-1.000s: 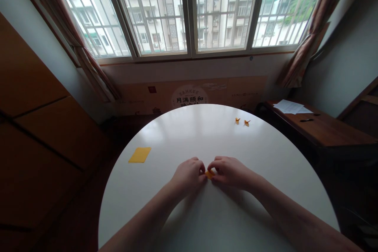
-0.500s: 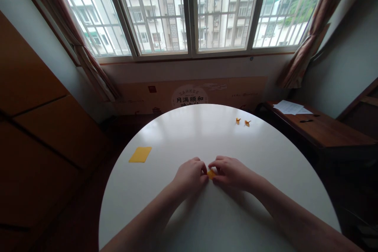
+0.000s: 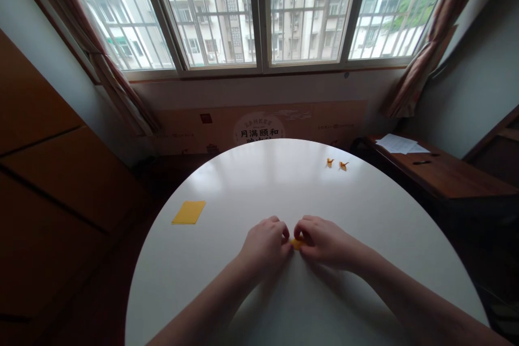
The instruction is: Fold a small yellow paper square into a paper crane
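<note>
A small piece of folded yellow paper (image 3: 297, 245) sits between my hands at the near middle of the white table, mostly covered by fingers. My left hand (image 3: 270, 240) is closed, thumb and fingertips pinching the paper's left edge. From the other side my right hand (image 3: 322, 240) pinches it too, index finger curled down towards the thumb. Two small folded orange-yellow paper cranes (image 3: 330, 162) stand near the table's far right edge. A stack of square yellow paper (image 3: 189, 212) lies flat on the left side.
The round white table (image 3: 259, 184) has a curved edge on the left, far and right sides. A brown wooden side table (image 3: 446, 175) at the right holds white sheets (image 3: 399, 144) and a dark pen-like item (image 3: 421, 162). A barred window and curtains are beyond.
The right index finger has curled down onto the folded paper. Both hands sit slightly further right in view, and the camera view has tilted a little.
</note>
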The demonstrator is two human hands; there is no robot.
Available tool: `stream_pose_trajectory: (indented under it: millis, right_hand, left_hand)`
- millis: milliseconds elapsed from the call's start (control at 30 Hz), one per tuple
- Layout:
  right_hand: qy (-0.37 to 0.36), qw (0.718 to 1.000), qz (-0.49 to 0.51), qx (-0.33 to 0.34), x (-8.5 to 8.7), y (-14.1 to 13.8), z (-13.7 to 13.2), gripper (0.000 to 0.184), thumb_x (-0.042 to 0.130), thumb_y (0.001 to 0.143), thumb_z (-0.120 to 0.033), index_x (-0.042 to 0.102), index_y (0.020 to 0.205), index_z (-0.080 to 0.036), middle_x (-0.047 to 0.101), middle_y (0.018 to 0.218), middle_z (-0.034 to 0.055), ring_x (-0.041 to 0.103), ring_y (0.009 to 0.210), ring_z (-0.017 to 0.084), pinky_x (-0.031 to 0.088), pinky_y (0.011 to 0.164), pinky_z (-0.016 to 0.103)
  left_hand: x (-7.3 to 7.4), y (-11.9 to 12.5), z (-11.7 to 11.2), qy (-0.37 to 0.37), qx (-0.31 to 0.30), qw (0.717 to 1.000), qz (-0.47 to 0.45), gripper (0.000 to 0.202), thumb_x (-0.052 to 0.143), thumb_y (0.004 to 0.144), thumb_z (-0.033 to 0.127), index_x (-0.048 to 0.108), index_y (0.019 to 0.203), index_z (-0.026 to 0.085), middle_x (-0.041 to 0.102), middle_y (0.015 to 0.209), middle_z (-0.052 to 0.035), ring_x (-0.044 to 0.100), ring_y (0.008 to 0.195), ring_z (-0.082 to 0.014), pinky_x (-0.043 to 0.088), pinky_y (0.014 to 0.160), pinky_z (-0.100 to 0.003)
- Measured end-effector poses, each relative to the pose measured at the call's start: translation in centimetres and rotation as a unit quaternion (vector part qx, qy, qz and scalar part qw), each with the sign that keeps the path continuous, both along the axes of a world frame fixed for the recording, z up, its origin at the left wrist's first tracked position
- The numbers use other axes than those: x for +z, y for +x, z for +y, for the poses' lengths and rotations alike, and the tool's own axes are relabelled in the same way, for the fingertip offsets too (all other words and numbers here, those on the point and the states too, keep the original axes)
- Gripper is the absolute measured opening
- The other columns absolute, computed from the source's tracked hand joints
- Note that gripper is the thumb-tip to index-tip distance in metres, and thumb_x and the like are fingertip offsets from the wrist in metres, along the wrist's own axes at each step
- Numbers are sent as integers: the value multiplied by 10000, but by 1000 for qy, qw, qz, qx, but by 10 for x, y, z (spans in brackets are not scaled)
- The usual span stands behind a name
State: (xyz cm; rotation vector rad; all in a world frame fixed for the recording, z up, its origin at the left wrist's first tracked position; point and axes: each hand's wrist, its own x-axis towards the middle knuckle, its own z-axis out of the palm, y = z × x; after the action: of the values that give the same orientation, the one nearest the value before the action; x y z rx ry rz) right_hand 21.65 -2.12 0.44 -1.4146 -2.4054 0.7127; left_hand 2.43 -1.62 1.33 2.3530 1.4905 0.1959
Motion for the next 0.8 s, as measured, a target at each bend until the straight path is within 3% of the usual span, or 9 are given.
stream_pose_trajectory:
  millis: [300,533,800]
  right_hand:
    - [-12,999,-3,-37,-2,-5,0,111,626,731,-187,667,834,-190,662,833,38,577,766,186,393,650,269]
    - [1,999,2,-38,0,-4,-6,117,605,784,-202,693,860,-208,696,835,38,612,789,196,410,668,274]
    - [-23,994,17,-107,10,4,-5,226,568,895,-361,710,1025,-240,753,897,48,676,807,220,441,658,291]
  left_hand:
    - [-1,2,-1,-11,-12,1000,-11,182,603,798,233,762,887,237,706,950,-47,667,859,-217,486,726,-295]
    - [-4,0,2,10,-40,999,-19,212,600,794,227,794,874,254,724,920,-39,671,831,-212,488,728,-295]
    - [-3,-1,2,37,-80,996,-2,221,576,835,210,793,855,244,731,901,-36,677,798,-197,484,695,-276]
